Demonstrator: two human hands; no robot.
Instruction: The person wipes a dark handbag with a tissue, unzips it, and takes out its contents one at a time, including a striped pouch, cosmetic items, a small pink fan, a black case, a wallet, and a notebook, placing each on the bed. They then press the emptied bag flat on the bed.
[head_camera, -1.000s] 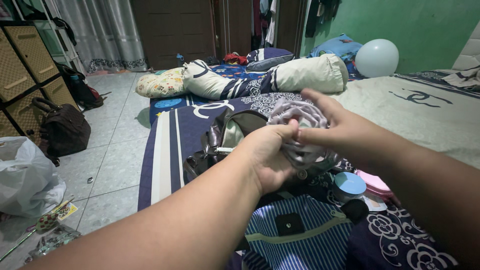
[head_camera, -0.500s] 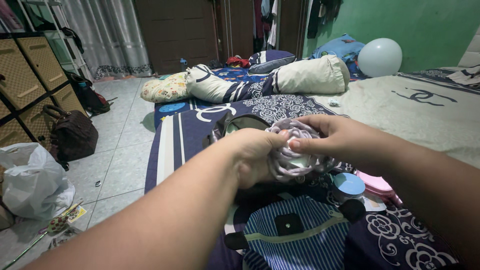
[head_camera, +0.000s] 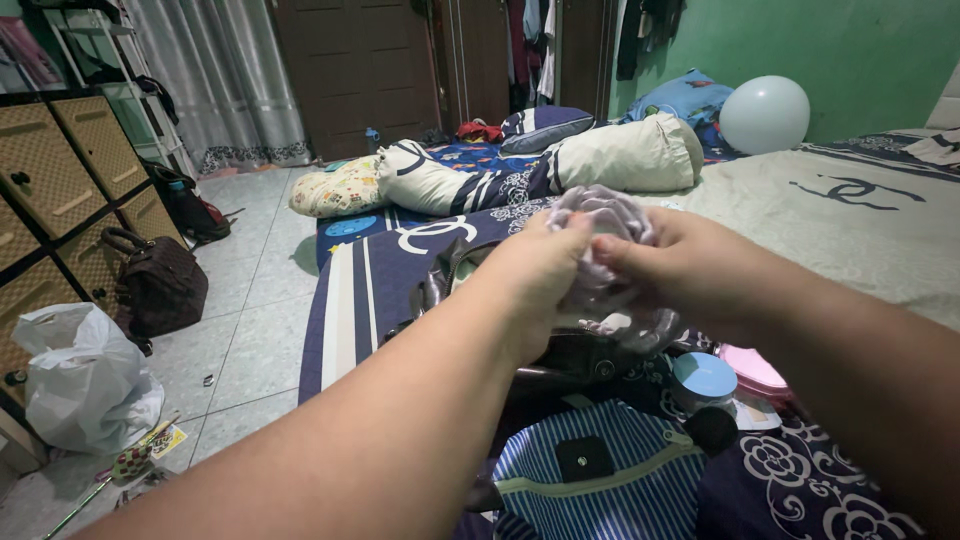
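Observation:
Both my hands grip a crumpled pale grey cloth (head_camera: 605, 215) held up over the bed. My left hand (head_camera: 535, 280) pinches its left side and my right hand (head_camera: 690, 270) holds its right side, fingers closed into the fabric. Below them lies a dark handbag (head_camera: 560, 355) with a shiny strap, on the navy patterned bedsheet (head_camera: 370, 290). A blue and white striped pouch (head_camera: 600, 470) with a black snap sits nearest me.
A round blue-lidded jar (head_camera: 703, 378) and a pink case (head_camera: 755, 370) lie right of the handbag. Pillows and a bolster (head_camera: 620, 155) sit at the bed's far end, with a white balloon (head_camera: 765, 113). On the tiled floor: a brown bag (head_camera: 160, 285), a white plastic bag (head_camera: 85, 380), woven drawers (head_camera: 70, 160).
My hands have lifted the grey cloth slightly and bunched it tighter between them. The view has shifted a little to the right.

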